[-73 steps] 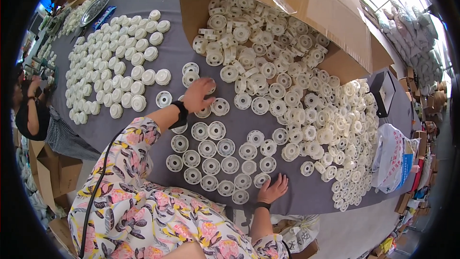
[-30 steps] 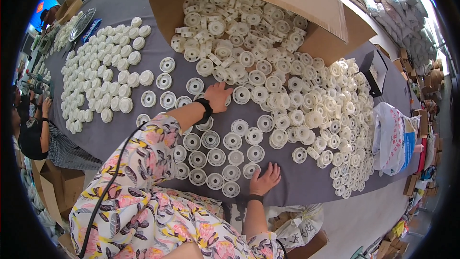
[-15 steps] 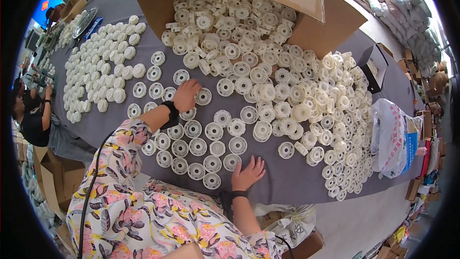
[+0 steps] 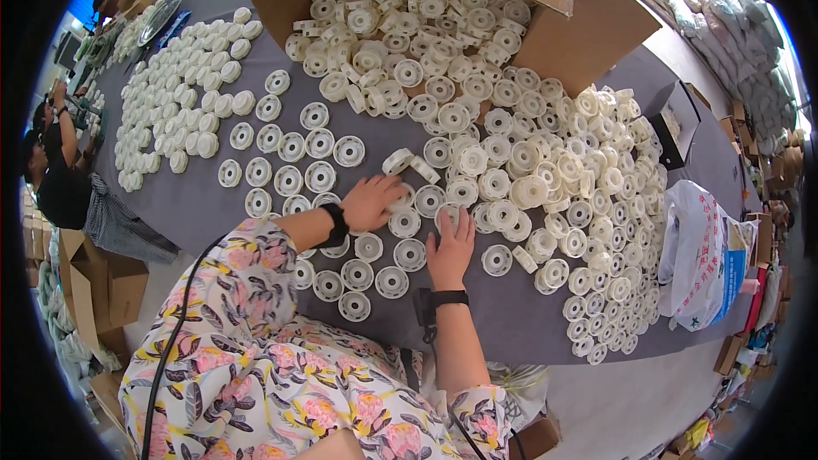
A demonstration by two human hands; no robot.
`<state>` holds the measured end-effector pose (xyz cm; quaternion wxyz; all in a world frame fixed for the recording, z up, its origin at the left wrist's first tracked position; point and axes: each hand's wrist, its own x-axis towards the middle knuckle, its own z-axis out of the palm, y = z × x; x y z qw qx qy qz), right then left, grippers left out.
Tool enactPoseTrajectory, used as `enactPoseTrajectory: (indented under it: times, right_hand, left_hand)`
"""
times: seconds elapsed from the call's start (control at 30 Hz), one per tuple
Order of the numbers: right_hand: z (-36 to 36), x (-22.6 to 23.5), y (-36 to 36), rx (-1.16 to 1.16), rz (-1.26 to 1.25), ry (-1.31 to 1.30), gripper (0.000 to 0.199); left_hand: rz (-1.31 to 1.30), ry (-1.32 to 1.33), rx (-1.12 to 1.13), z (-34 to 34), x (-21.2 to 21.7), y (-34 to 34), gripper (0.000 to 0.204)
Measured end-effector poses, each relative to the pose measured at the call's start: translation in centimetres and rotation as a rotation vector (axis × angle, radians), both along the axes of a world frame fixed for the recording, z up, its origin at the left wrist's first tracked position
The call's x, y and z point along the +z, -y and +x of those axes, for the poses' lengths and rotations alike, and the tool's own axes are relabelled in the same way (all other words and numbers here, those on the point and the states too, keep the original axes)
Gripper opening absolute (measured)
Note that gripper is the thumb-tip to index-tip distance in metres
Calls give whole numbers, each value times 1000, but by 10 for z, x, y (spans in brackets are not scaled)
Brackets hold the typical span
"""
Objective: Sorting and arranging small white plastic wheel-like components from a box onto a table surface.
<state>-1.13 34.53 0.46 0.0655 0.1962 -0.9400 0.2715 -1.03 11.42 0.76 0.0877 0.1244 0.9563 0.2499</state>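
Note:
Round white plastic wheels with a ring of small slots lie spread flat on the grey-covered table. My left hand, slightly blurred, has its fingers curled over the edge of one white wheel, amid the spread. Just to its right, my right hand lies palm down with fingers and thumb apart. Its fingertips touch a wheel at the near edge of the heap. Two wheels stand tilted beyond my left hand, one of them a tipped wheel.
A cardboard box on its side spills a heap of wheels. White domed pieces cover the left. At right are a black box and a plastic bag. Another person is at far left.
My left hand has moved right and nearer, from the far side of the spread wheels to a wheel by the heap. My right hand has moved farther in, from bare cloth to the heap's edge.

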Motion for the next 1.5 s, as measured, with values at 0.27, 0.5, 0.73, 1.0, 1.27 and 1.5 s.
enactPoseTrajectory:
  times: [0.27, 0.5, 0.73, 1.0, 1.27, 1.5]
  right_hand:
    - [52, -1, -18, 16, -28, -67, 37]
    - [90, 4, -63, -110, -15, -26, 35]
    - [119, -13, -96, -155, 51, 86, 42]
    - [115, -11, -99, -216, -257, 167, 52]
    - [112, 12, -73, 59, 130, 116, 57]
    - [118, -2, -76, 75, 194, 123, 55]
  left_hand:
    - [20, -204, -118, 40, 24, -11, 65]
    - [-265, -237, -326, 25, 6, -35, 66]
    - [198, -15, -84, 17, 43, -53, 70]
    - [757, 319, -145, 53, 35, -116, 57]
    - [87, -91, -455, 73, 14, -80, 38]
    - [91, -349, 157, 13, 16, -39, 67]
